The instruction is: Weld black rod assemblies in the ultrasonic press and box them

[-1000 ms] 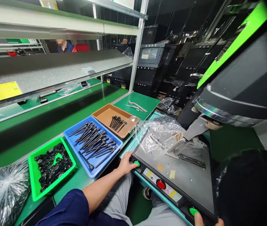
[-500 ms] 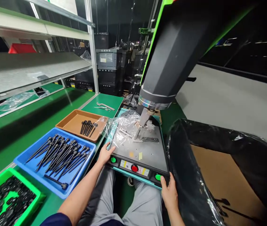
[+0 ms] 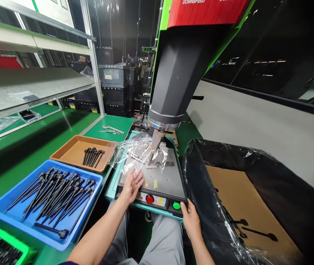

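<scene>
My left hand (image 3: 131, 187) is raised over the front left of the machine's metal plate (image 3: 164, 183), fingers spread and nothing in them. My right hand (image 3: 191, 218) rests at the front right corner of the machine base, thumb beside the green button (image 3: 176, 205), fingers apart along the side. A red button (image 3: 149, 199) sits mid-panel. Over the plate a welding horn (image 3: 157, 140) points down from the dark machine head (image 3: 170, 73) to a small metal fixture (image 3: 166, 163). Clear plastic film (image 3: 131, 147) covers the plate's back left.
On the left stand a blue tray (image 3: 0, 209) of black long-stemmed parts, a brown tray (image 3: 71, 141) with several more, and a green bin (image 3: 9, 235) of small black parts. A wrench (image 3: 113, 129) lies behind. A black-lined box (image 3: 201, 184) with cardboard stands right.
My left hand has left the panel's left end and moved in over the plate, opening out. My right hand stays at the right corner. The view has shifted right.
</scene>
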